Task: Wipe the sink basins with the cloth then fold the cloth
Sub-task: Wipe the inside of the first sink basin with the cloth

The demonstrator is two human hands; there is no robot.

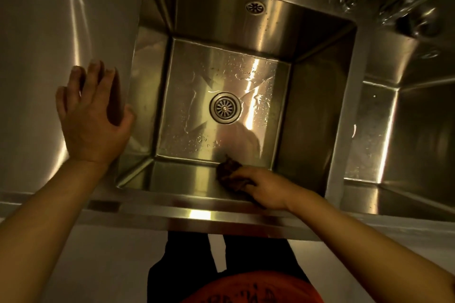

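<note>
Right hand (pixel 264 187): clamped on dark cloth (pixel 230 173), pressed to near wall of sink basin (pixel 317 115), 5 o'clock from drain (pixel 225 107). Left hand (pixel 92 115): fingers apart, flat on counter (pixel 37 44), 9 o'clock.

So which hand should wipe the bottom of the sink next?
The right hand, probably. It already holds the cloth against the basin's near wall, just above the floor. The left hand rests flat on the counter outside, holding nothing.
</note>
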